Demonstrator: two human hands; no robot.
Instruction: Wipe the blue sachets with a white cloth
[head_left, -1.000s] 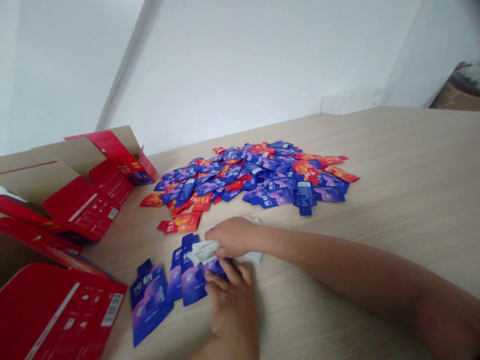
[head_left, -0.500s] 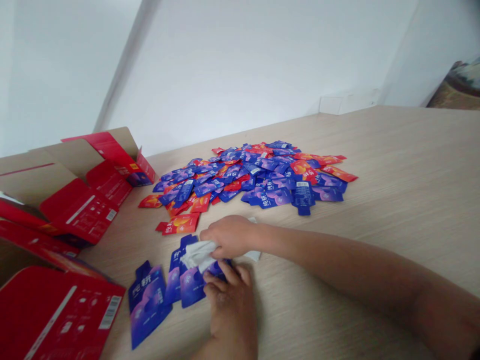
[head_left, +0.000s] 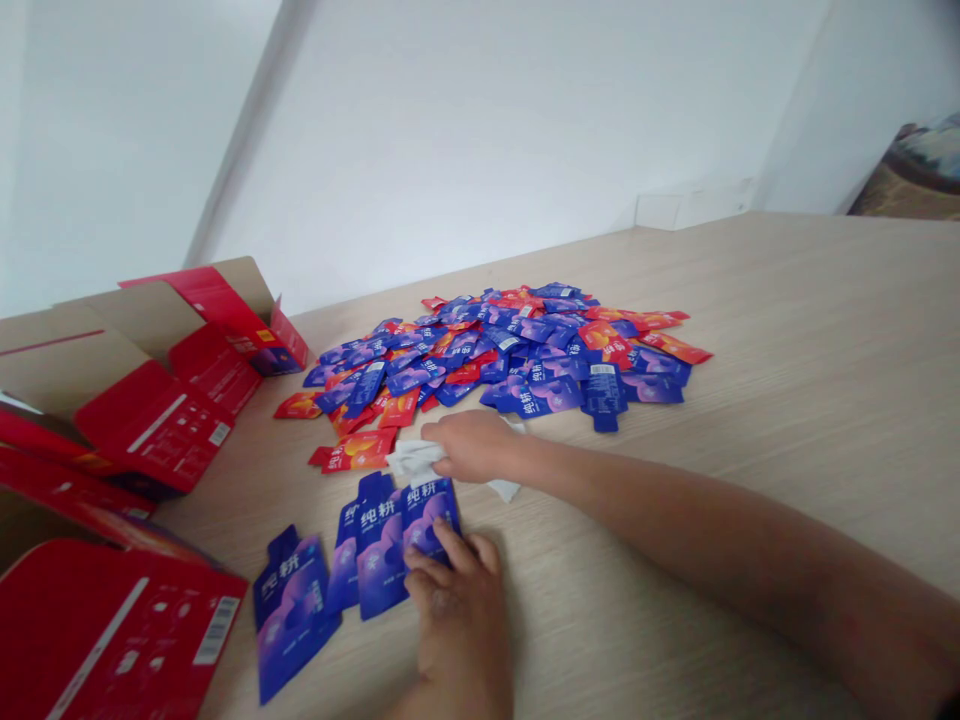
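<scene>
My right hand [head_left: 476, 447] is closed around a crumpled white cloth or tissue [head_left: 415, 460], just above the top edge of a blue-purple pouch [head_left: 431, 503]. More white material shows behind that wrist. Resting on the same pouch, my left hand [head_left: 456, 590] has its fingers apart and presses on its right side. Two more blue pouches overlap to the left, the nearer one [head_left: 381, 560] partly over the other [head_left: 345, 565]. A separate blue pouch [head_left: 292, 620] lies further left. Beyond my right hand is a red-orange pouch [head_left: 364, 450].
A large heap of blue and red-orange pouches [head_left: 510, 345] spreads across the middle of the wooden table [head_left: 750, 420]. Several open red cartons [head_left: 135, 620] stand along the left side. A white box [head_left: 690, 207] sits at the back against the wall.
My right hand has lifted and moved away from me with the white cloth, uncovering the tops of the blue pouches. My left hand stays on its pouch.
</scene>
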